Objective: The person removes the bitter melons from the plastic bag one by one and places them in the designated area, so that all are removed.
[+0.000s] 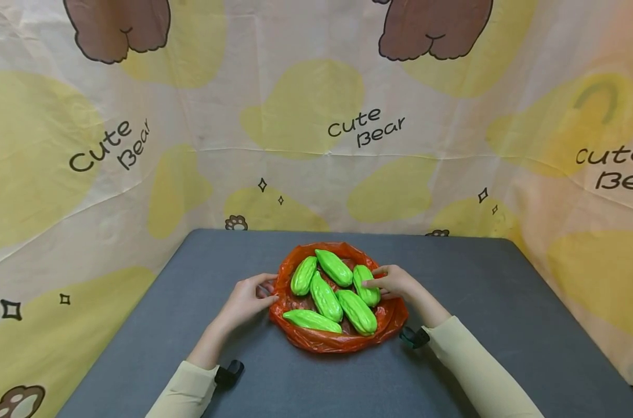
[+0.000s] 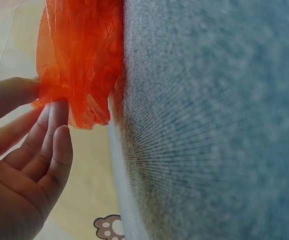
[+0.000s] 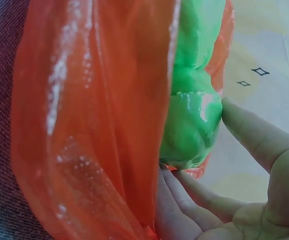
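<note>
A red plastic bag (image 1: 337,346) lies with its mouth spread wide on the table. Several bright green, ridged, elongated gourds (image 1: 325,297) rest inside it. My left hand (image 1: 248,300) is at the bag's left rim; in the left wrist view its thumb and fingertips pinch the red plastic (image 2: 82,60). At the right side of the bag, my right hand (image 1: 400,283) holds the rightmost gourd (image 1: 365,284). The right wrist view has the thumb against this green gourd (image 3: 192,130) and the other fingers under its end, partly hidden by the bag's wall.
The bag sits on a dark grey table (image 1: 206,261), towards its back. A patterned cloth (image 1: 300,110) with "Cute Bear" lettering hangs behind and along both sides. Black straps (image 1: 229,374) are on both wrists.
</note>
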Demonstrator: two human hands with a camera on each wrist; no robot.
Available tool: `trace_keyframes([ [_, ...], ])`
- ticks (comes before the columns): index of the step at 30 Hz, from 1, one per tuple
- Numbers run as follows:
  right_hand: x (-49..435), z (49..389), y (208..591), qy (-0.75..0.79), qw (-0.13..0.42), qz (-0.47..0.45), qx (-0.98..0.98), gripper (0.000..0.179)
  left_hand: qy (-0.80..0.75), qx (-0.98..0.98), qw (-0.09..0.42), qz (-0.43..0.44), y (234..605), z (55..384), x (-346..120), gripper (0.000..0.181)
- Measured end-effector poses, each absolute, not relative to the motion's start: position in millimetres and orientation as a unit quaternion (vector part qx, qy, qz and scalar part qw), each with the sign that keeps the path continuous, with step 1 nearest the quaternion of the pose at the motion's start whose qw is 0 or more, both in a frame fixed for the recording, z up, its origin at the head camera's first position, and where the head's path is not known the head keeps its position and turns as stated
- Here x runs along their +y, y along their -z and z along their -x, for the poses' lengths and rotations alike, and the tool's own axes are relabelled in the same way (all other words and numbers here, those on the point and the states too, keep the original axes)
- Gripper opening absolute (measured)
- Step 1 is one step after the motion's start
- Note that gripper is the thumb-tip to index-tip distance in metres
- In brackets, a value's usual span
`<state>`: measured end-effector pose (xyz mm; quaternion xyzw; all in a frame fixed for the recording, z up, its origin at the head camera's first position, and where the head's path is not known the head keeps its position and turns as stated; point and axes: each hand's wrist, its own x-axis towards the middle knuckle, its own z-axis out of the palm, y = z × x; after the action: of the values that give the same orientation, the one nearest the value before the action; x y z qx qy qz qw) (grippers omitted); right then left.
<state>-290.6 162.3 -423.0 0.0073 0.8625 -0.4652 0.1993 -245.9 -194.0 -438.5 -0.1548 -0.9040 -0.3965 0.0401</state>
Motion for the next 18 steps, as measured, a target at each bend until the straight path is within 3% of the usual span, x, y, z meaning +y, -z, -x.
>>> trace_keyframes([
  [18,168,281,406,0.484,0.198,-0.001,0.853,0.072,0.397,-0.905,0.036,0.151,437,245,-192,0.045],
])
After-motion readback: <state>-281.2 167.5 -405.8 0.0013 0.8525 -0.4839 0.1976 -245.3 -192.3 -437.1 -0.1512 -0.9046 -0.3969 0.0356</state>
